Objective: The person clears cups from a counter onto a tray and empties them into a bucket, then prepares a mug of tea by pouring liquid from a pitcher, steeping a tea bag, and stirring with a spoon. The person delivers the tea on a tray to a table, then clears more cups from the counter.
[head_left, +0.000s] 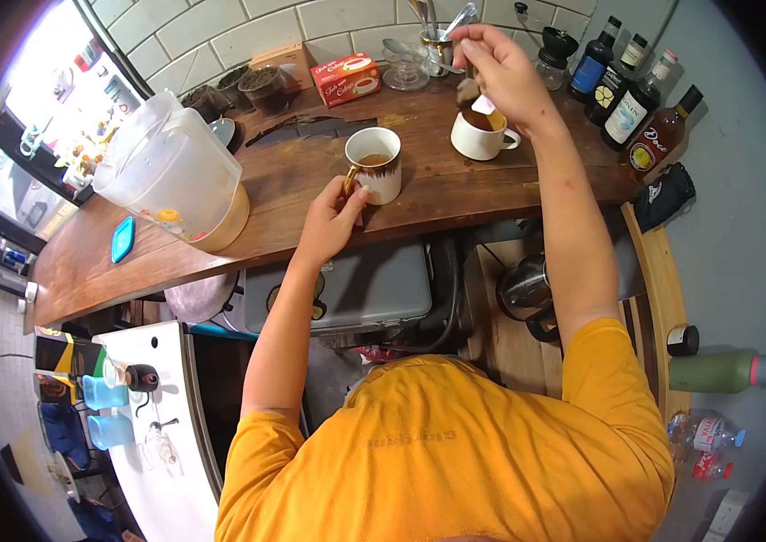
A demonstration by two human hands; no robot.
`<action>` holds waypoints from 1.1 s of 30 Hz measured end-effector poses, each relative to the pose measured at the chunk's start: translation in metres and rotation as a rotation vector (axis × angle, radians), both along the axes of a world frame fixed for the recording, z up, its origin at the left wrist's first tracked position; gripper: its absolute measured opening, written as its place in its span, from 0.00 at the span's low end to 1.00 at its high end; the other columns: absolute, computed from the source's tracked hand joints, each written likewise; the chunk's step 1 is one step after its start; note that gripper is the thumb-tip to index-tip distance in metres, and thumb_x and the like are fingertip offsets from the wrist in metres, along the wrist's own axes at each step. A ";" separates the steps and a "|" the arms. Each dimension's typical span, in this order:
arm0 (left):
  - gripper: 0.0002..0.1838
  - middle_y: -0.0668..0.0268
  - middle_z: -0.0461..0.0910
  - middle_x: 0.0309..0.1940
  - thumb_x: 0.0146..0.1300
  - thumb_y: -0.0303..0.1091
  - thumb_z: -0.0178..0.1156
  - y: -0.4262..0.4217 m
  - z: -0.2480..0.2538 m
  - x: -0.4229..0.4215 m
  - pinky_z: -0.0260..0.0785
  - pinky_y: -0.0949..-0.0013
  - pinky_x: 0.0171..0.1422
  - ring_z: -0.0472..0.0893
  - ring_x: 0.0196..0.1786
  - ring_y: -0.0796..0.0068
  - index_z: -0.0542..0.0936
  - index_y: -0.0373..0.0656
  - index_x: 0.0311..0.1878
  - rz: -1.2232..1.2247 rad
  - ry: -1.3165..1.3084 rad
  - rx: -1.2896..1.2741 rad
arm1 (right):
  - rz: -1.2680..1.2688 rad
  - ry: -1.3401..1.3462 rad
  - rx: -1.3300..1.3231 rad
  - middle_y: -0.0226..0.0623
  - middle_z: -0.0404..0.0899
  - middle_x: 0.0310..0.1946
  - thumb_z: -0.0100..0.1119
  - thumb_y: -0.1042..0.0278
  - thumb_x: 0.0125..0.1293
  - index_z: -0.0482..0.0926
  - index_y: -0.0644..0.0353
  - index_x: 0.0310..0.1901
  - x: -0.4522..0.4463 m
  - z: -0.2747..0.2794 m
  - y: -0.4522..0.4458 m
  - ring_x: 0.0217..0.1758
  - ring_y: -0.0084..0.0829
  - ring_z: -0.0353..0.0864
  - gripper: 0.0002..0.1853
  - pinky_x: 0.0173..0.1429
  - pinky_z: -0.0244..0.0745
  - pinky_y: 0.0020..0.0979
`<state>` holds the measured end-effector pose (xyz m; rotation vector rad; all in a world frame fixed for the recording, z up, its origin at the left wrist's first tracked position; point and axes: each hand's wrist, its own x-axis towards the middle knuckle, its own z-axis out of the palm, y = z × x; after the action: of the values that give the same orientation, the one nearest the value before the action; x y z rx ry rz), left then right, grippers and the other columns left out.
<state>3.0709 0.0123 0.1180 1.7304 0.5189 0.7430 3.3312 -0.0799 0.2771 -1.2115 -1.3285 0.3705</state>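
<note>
My left hand (336, 215) is closed round the gold handle of a white mug (376, 172) with a brownish drink in it, standing on the wooden counter (275, 217). To the right, my right hand (500, 72) is raised over a smaller white cup (476, 143) that holds amber liquid. Its fingers pinch a tea bag (467, 92), which hangs dark and wet at the cup's far rim. A white tag (483, 106) shows beside the bag.
Left on the counter stands a large clear plastic container (175, 176). A red tea box (345, 79), a glass dish (406, 76) and a cup of spoons (437, 45) line the back. Several bottles (631, 108) stand at the right, near a grinder (555, 59).
</note>
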 end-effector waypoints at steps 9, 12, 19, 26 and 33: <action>0.10 0.75 0.71 0.22 0.65 0.36 0.62 -0.006 0.003 -0.003 0.64 0.78 0.31 0.69 0.25 0.87 0.74 0.40 0.36 0.034 -0.011 -0.015 | 0.100 0.022 -0.052 0.23 0.75 0.31 0.47 0.67 0.73 0.74 0.59 0.53 -0.065 0.023 0.018 0.19 0.08 0.55 0.12 0.22 0.51 0.14; 0.09 0.76 0.70 0.21 0.65 0.35 0.62 -0.005 0.004 -0.005 0.63 0.78 0.31 0.67 0.25 0.87 0.74 0.40 0.36 0.034 -0.009 -0.017 | 0.174 0.002 -0.162 0.22 0.76 0.32 0.48 0.67 0.72 0.74 0.60 0.53 -0.076 -0.004 0.025 0.18 0.08 0.55 0.12 0.22 0.51 0.15; 0.09 0.78 0.66 0.19 0.63 0.34 0.63 -0.004 -0.002 -0.005 0.59 0.79 0.29 0.63 0.24 0.89 0.75 0.40 0.37 0.034 -0.022 -0.016 | 0.126 -0.023 -0.271 0.25 0.78 0.34 0.51 0.66 0.71 0.73 0.60 0.55 -0.081 -0.007 0.027 0.28 0.10 0.68 0.14 0.32 0.63 0.17; 0.09 0.78 0.66 0.19 0.63 0.34 0.63 -0.003 -0.005 -0.006 0.57 0.79 0.29 0.63 0.24 0.89 0.75 0.39 0.36 0.060 -0.031 0.013 | 0.050 -0.245 -0.449 0.29 0.79 0.32 0.57 0.63 0.67 0.74 0.61 0.54 -0.056 -0.032 0.022 0.38 0.20 0.76 0.17 0.44 0.71 0.25; 0.10 0.74 0.73 0.24 0.66 0.35 0.60 -0.006 0.005 -0.008 0.63 0.78 0.33 0.68 0.26 0.86 0.76 0.38 0.38 0.047 -0.030 -0.030 | -0.183 -0.738 -0.828 0.36 0.74 0.21 0.57 0.59 0.65 0.79 0.67 0.37 -0.042 -0.026 -0.015 0.24 0.29 0.72 0.15 0.33 0.69 0.33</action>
<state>3.0631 0.0058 0.1226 1.6820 0.5493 0.7893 3.2887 -0.0949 0.2515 -2.3011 -1.7245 0.3659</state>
